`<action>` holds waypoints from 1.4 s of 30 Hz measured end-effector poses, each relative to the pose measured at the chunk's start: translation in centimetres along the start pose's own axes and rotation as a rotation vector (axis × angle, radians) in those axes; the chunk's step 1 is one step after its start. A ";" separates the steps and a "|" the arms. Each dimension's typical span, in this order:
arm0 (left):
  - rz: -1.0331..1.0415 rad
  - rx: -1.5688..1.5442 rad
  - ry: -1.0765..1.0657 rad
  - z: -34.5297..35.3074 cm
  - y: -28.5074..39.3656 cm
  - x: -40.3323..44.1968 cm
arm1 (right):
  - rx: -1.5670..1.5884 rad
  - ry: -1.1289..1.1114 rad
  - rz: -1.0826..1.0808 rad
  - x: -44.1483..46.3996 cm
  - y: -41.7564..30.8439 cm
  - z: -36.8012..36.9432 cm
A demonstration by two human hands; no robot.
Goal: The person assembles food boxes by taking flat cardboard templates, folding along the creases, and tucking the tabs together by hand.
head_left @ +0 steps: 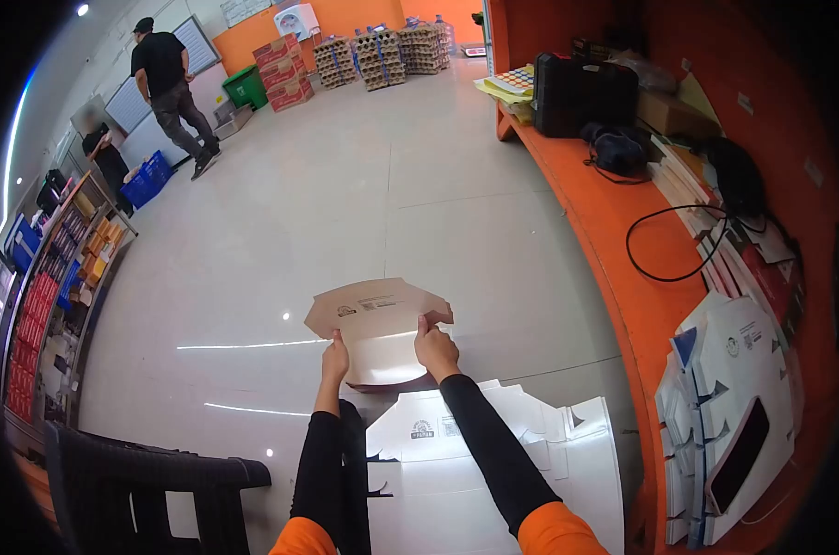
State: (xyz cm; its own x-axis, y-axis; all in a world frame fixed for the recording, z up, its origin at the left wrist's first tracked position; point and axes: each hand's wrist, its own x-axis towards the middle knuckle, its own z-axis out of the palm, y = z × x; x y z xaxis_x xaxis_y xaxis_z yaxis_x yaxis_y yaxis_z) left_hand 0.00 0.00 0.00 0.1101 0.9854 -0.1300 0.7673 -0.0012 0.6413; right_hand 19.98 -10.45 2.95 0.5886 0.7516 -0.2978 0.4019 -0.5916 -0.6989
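A flat cardboard box blank (382, 319) with cut flaps and small printing is held up in front of me, bent along its lower part. My left hand (335, 356) grips its left side, thumb on the near face. On the right side, my right hand (435, 347) pinches the same blank, thumb up. The fingers behind the cardboard are hidden. Below my right forearm lies a stack of white box blanks (530, 453) with a printed logo on top.
An orange shelf (577, 203) on the right carries a black case (586, 95), a cable, more blanks (743, 351) and a phone (739, 455). A black chair (160, 472) stands lower left. Two people (165, 74) are farther back, near egg trays (378, 57) and a blue basket (148, 180).
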 end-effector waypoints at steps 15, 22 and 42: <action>-0.077 0.089 0.152 0.1 1.4 -1.6 | -0.110 0.224 -0.320 0.1 1.6 1.6; -0.076 0.085 0.178 0.6 1.1 -1.5 | -0.103 0.237 -0.384 0.4 2.2 2.0; 0.032 0.022 0.259 1.3 0.5 -1.7 | -0.196 0.195 -0.380 0.2 2.2 2.0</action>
State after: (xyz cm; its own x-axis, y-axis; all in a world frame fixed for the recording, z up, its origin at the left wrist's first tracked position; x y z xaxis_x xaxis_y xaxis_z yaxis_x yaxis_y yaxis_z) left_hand 1.01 -1.90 -0.48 -0.0285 0.9955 0.0898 0.7802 -0.0340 0.6247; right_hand 19.58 -10.97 0.01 0.4875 0.8678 0.0964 0.7281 -0.3430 -0.5935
